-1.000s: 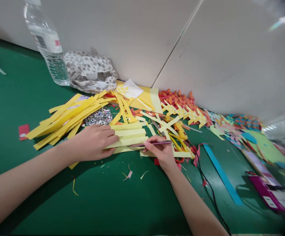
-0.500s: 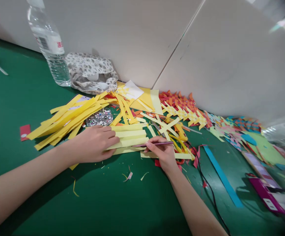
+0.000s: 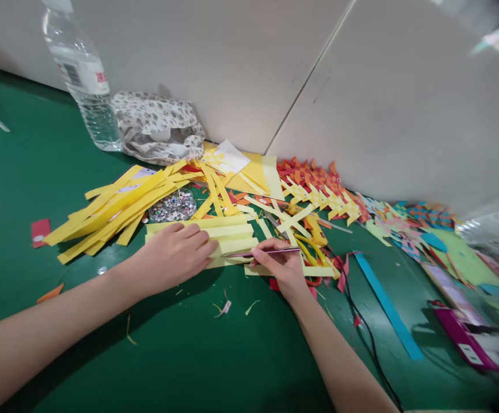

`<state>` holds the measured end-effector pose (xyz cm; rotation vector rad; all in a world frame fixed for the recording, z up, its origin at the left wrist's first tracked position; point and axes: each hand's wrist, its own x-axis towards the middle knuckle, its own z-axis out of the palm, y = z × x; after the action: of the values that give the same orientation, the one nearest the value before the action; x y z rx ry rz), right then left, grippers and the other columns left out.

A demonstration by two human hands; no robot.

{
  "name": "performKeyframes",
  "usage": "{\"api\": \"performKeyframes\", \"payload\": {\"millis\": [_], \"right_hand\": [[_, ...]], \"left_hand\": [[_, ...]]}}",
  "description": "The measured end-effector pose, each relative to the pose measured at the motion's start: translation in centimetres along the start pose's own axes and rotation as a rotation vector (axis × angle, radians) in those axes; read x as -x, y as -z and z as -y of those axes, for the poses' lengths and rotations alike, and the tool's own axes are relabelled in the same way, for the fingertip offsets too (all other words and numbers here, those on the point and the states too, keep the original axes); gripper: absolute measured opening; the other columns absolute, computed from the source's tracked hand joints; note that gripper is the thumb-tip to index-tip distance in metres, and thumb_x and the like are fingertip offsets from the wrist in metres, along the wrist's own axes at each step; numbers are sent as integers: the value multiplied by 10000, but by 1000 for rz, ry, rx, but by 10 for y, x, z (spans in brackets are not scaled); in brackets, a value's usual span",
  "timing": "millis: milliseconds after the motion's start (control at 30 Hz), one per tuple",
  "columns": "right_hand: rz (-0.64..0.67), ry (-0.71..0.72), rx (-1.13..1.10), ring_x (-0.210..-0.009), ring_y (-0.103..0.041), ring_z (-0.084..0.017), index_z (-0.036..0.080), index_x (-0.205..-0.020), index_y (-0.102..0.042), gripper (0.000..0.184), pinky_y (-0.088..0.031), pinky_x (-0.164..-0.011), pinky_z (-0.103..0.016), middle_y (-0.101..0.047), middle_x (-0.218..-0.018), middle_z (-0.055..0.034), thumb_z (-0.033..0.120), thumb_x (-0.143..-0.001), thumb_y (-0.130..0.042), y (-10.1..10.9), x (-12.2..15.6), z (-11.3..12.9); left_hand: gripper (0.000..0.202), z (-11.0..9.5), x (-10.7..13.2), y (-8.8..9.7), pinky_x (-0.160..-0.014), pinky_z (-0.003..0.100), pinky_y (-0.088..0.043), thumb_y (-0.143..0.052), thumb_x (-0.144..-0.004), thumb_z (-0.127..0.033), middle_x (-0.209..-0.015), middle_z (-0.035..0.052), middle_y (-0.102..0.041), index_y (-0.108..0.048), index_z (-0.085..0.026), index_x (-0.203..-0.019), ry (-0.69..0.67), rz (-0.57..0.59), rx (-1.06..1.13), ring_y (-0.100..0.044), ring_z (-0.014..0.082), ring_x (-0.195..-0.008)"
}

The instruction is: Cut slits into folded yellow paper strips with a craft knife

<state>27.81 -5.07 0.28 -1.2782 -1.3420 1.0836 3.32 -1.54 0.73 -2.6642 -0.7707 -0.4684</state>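
Note:
My left hand (image 3: 180,252) rests over pale yellow paper strips (image 3: 232,231), its fingers curled together on the nearest strip and the fingertips partly hidden. In my right hand (image 3: 279,264) a slim purple pen-like tool (image 3: 281,250) is pinched; its thin end points left across the strip, close to the left fingers. Another pale strip (image 3: 318,271) lies beneath and beyond the right hand. Beside the left hand is a clear round case of googly eyes (image 3: 174,205).
Bright yellow strips (image 3: 103,221) fan out at left. Behind stand a water bottle (image 3: 88,92) and a patterned cloth pouch (image 3: 159,123) against the wall. A yellow glue gun (image 3: 316,231), its black cable (image 3: 372,344), a blue strip (image 3: 387,307) and a purple box (image 3: 467,338) lie rightward.
My left hand has slid slightly right and its fingers now sit closer to the tool. The right hand keeps its grip and has barely moved.

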Motion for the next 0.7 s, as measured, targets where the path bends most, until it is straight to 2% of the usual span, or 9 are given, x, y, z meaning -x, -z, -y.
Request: {"api": "performKeyframes", "payload": {"millis": [700], "right_hand": [[1, 6, 5, -539, -672, -150, 193, -716, -688, 213, -571, -553, -265, -670, -616, 9, 383, -725, -785, 0, 0, 4]], "left_hand": [[227, 5, 3, -7, -688, 321, -462, -451, -981, -312, -875, 42, -699, -636, -187, -1020, -34, -83, 74, -642, 197, -835]]}}
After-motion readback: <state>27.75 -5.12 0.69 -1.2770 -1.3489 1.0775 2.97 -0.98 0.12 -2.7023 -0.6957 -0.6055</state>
